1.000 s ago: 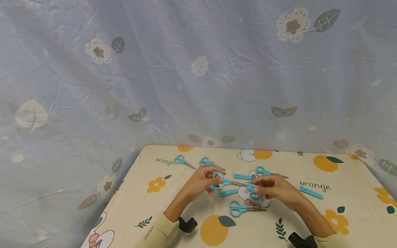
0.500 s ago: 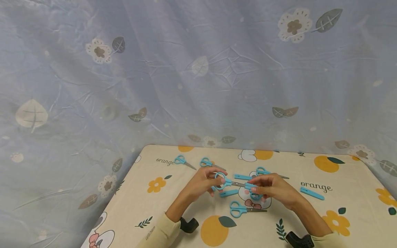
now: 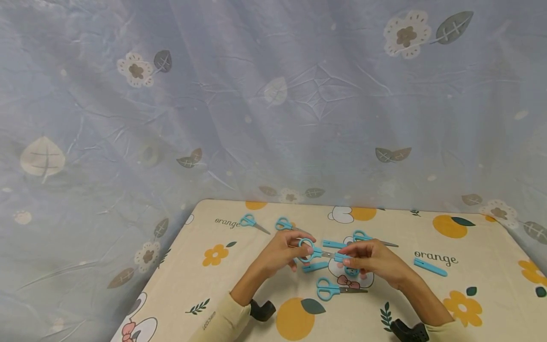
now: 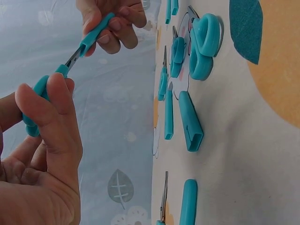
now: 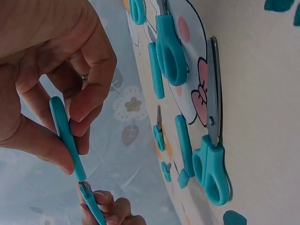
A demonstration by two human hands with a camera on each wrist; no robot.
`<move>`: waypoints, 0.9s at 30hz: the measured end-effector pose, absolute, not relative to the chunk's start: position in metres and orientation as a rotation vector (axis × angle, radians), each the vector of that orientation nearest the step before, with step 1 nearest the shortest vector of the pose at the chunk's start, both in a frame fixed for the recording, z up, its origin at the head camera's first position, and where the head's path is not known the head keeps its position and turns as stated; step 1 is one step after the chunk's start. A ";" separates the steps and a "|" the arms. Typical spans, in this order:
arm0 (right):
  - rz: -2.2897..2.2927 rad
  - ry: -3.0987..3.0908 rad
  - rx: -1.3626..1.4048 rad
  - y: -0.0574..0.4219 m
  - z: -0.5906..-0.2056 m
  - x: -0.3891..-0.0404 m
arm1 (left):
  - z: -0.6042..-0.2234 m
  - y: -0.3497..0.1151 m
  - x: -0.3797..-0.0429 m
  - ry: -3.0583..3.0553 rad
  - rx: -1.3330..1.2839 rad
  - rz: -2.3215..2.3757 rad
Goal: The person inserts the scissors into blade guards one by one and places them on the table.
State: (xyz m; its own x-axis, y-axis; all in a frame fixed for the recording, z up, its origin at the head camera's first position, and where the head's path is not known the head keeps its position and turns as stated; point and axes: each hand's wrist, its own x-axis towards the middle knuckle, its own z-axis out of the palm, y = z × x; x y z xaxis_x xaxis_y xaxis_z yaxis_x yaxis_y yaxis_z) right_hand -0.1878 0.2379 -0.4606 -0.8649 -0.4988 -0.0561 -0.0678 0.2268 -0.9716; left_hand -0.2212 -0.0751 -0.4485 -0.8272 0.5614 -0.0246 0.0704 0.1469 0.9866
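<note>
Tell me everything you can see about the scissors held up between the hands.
The scissors have blue, plastic-looking handles with finger loops, and grey, metal-looking blades joined at a pivot. They are raised above the table, loops gripped by the left hand, blades pointing toward the right hand, which pinches a blue cover over the blade tips.

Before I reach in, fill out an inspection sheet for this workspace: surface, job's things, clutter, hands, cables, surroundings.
Surface: cream tablecloth with fruit and flower prints.
Job's things: held scissors, blades partly inside the held cap.
Clutter: loose scissors, several with bare blades, and loose caps scattered on the cloth.
Hands: left hand holds the scissors; right hand pinches the cap between its fingers.
Cables: nothing seen.
Surroundings: patterned blue-grey sheet hanging behind; black device at each wrist.
</note>
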 end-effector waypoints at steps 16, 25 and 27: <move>-1.709 2.111 -0.531 0.234 -0.461 -0.188 | -0.453 -0.070 -0.221 2.000 0.591 1.737; -1.707 2.123 -0.524 0.232 -0.462 -0.188 | -0.454 -0.068 -0.221 2.024 0.601 1.729; -1.702 2.131 -0.522 0.231 -0.462 -0.189 | -0.454 -0.068 -0.220 2.031 0.615 1.730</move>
State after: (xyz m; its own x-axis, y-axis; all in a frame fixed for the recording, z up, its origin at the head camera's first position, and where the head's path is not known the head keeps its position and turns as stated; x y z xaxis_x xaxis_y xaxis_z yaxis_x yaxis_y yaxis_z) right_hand -0.1885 0.2312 -0.4624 -0.8656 -0.4980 -0.0515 -0.0599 0.2052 -0.9769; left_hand -0.2201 -0.0677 -0.4537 -0.8228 0.5680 -0.0191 0.0715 0.1367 0.9880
